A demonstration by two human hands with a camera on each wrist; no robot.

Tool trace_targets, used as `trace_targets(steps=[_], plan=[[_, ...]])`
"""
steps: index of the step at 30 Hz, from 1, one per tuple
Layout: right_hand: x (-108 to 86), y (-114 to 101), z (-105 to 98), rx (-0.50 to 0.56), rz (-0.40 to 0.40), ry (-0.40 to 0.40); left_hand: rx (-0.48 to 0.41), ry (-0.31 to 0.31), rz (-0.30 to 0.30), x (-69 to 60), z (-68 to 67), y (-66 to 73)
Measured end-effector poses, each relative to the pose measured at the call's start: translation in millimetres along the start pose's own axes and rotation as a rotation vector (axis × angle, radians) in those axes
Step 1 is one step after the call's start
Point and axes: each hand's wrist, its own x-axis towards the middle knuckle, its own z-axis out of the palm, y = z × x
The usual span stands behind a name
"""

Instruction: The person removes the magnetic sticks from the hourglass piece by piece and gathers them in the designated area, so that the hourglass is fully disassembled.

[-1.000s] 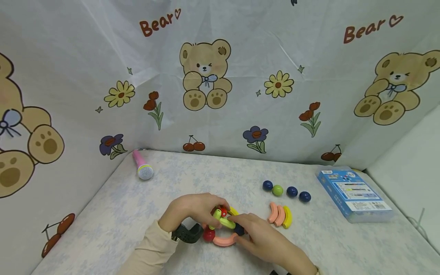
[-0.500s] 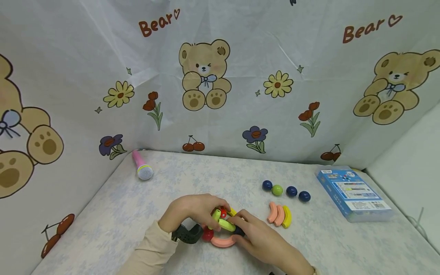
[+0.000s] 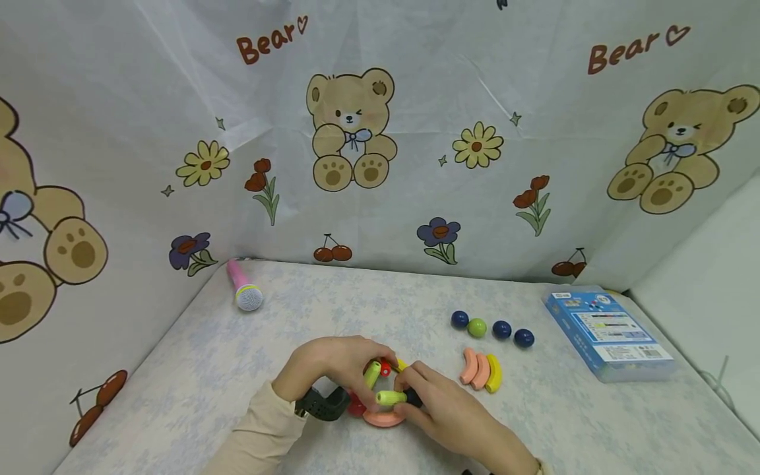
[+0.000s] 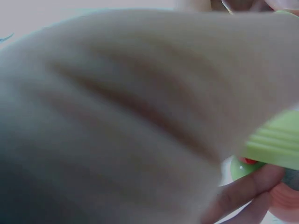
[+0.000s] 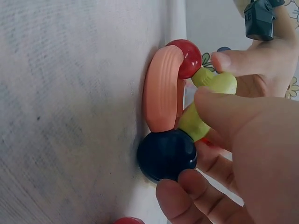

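Note:
Both hands work at a ring of toy building rods and balls on the table. My left hand (image 3: 347, 361) holds a light green rod (image 3: 372, 375) that stands tilted on the ring's left side. Thumb and fingers of my right hand (image 3: 442, 410) pinch a second green rod (image 3: 390, 398), whose end meets a dark blue ball (image 5: 167, 155) in the right wrist view. A pink curved rod (image 5: 161, 88) joins that ball to a red ball (image 5: 190, 58). Farther back in the ring are another red ball (image 3: 384, 368) and a yellow curved rod (image 3: 402, 365), partly hidden by the fingers.
To the right lie two loose pink curved rods (image 3: 479, 371) and a yellow one (image 3: 493, 374). Behind them are dark blue balls (image 3: 501, 330) and a green ball (image 3: 477, 328). A blue-labelled box (image 3: 608, 335) stands far right; a pink toy microphone (image 3: 243, 286) lies back left.
The right hand's green rod has swung: its left end has come nearer the front of the ring, away from the other green rod. The left hand stays almost still.

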Motion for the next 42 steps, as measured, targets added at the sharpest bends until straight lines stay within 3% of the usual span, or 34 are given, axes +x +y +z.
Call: trace_targets(steps=[7, 22, 27, 33, 42], plan=[[1.3, 0.5, 4.8, -0.082, -0.047, 0.016, 0.026, 0.019, 0.018, 0.0, 0.4, -0.1], [0.1, -2.1, 1.5, -0.109, -0.061, -0.027, -0.009, 0.037, -0.003, -1.7, 1.0, 1.0], [2.3, -2.5, 1.0, -0.108, -0.032, -0.043, -0.024, 0.042, -0.013, -1.9, 1.4, 0.1], [3.1, -1.4, 0.2, -0.045, -0.015, -0.040, -0.030, 0.047, 0.014, -0.8, 2.5, -0.4], [1.3, 0.2, -2.4, 0.017, -0.028, -0.003, 0.031, 0.058, 0.099, 8.0, 6.9, 4.4]])
